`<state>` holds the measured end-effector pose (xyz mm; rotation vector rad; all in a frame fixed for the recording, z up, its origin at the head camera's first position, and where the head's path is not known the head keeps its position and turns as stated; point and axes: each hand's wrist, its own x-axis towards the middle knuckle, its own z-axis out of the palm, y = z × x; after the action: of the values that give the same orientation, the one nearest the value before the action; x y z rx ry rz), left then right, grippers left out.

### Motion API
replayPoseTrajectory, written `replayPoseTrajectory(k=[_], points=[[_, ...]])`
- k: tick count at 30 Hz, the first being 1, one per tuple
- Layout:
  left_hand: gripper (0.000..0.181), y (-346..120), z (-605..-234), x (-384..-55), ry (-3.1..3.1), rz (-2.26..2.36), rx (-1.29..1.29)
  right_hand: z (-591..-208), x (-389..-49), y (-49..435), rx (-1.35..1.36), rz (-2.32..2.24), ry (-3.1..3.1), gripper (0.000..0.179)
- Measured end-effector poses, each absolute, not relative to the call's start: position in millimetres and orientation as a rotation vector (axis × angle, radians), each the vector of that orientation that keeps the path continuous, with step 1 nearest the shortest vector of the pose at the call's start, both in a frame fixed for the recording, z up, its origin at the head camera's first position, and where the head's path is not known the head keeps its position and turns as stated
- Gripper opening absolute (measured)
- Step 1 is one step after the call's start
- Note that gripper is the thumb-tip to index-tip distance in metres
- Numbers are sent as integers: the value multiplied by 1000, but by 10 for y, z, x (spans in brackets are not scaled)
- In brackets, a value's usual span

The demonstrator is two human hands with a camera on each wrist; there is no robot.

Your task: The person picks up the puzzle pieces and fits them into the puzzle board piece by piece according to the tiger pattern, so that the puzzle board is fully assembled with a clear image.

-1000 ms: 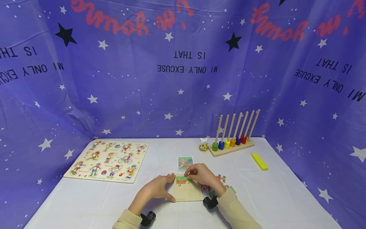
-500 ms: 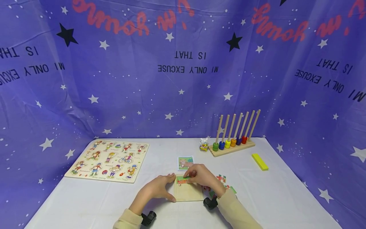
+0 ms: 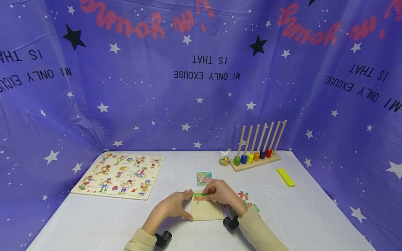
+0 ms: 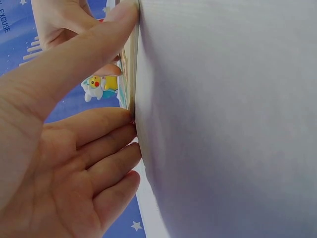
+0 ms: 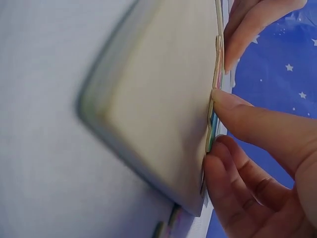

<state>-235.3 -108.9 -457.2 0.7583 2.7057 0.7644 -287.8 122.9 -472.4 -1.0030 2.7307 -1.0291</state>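
Observation:
A square wooden puzzle board [image 3: 207, 213] lies on the white cloth, with jigsaw pieces [image 3: 199, 198] showing green and red along its far left side. My left hand [image 3: 173, 205] spans the board's left edge, its mostly straight fingers near the far corner and its thumb at the near one. Over the far part of the board, my right hand [image 3: 222, 192] pinches a jigsaw piece [image 5: 212, 130] between thumb and fingers, low against the board. The fingers partly hide this piece in the head view. More loose jigsaw pieces [image 3: 253, 207] lie beside my right wrist.
Behind the board lies a picture card [image 3: 204, 175]. A large peg puzzle [image 3: 117, 177] is at the left. Further back stand a small figurine [image 3: 224, 158] and a rack of wooden pegs with coloured beads [image 3: 255, 161]; a yellow block [image 3: 285, 177] lies at the right.
My right fingers have shifted slightly left over the board with the jigsaw piece, covering part of the green and red pieces. My left hand stays at the board's edge.

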Motion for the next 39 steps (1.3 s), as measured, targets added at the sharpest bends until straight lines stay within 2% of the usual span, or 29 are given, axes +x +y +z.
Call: replayPoseTrajectory(k=[14, 25, 39], points=[[90, -1094, -4578, -2344, 2704, 775, 772, -4701, -2901, 1317, -1044, -1005, 2746, 15], [91, -1092, -4592, -2347, 2707, 795, 758, -4602, -2904, 1670, -1002, -1003, 2831, 15], [91, -1092, -4586, -2340, 2716, 778, 741, -4559, -2750, 2112, -913, -839, 2795, 20]])
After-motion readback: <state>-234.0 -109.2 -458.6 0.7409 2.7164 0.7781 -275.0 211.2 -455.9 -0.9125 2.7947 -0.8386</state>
